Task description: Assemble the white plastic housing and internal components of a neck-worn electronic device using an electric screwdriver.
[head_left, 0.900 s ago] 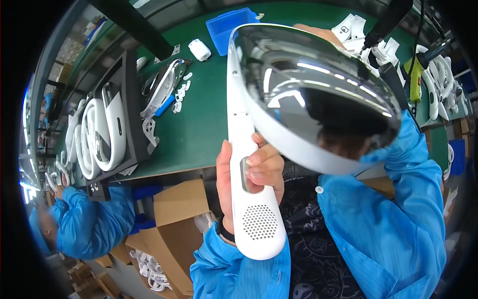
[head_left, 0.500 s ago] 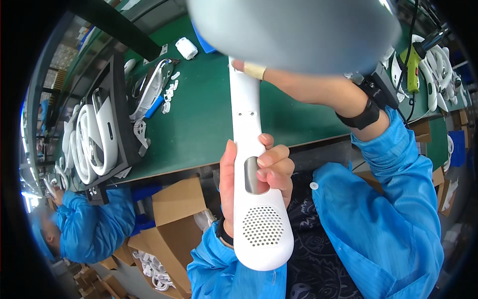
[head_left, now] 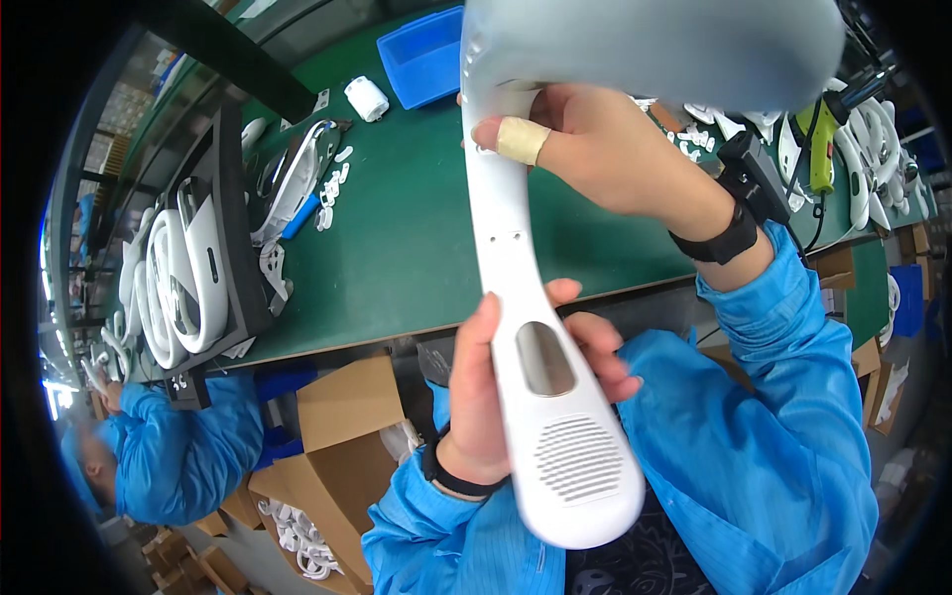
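White device (head_left: 510, 263), centre to top of frame: smooth handle (head_left: 526, 418), silver oval panel (head_left: 545, 359), blurred grille (head_left: 578, 458), two small holes (head_left: 505, 238); broad head (head_left: 654, 55) blurred. My left hand (head_left: 481, 397) cups the handle, fingers (head_left: 595, 332) loosely curled; my right hand (head_left: 613, 149) grips the neck (head_left: 496, 188).

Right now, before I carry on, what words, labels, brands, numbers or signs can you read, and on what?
None can be read.
White handle: no lettering shows on the side in view.
Green tool: any marks are too small to read.
White cylinder: any marks are too small to read.
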{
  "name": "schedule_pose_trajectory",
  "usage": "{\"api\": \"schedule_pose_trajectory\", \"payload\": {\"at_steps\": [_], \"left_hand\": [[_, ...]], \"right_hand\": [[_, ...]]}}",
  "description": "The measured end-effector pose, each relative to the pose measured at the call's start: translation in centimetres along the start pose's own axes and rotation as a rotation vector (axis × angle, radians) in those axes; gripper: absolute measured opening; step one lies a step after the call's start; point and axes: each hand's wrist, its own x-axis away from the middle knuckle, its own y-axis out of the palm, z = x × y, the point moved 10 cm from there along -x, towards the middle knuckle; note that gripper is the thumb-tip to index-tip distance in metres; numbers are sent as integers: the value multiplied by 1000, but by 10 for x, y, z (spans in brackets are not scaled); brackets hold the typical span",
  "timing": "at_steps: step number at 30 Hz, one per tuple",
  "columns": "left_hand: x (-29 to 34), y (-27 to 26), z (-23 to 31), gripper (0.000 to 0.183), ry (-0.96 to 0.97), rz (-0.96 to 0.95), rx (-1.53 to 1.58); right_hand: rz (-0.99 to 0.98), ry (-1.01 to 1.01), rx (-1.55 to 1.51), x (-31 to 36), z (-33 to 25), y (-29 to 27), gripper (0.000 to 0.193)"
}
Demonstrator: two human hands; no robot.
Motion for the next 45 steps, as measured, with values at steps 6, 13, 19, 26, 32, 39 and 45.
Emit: {"api": "schedule_pose_trajectory", "payload": {"at_steps": [6,13,19,26,32,39,45], "left_hand": [[-3,5,93,81,619,313,-1172],[-68,90,144,33,928,-184,-1641],[-93,75,168,19,1118,-99,-1668],[-112,46,178,19,1093,-150,-1587],[-112,35,187,19,1176,-45,-1733],[-115,32,188,19,1153,-117,-1466],[-124,18,199,21,999,45,-1402]], "right_hand": [[-138,99,-140,10,12,-3,33],[-203,-7,149,15,27,34,25],[15,154,353,66,-61,-69,24],[806,-236,-79,146,-85,-325,50],[681,-111,139,82,19,-290,41],[607,-160,-104,17,-11,-198,57],[288,-224,-516,-5,-28,-133,64]]}}
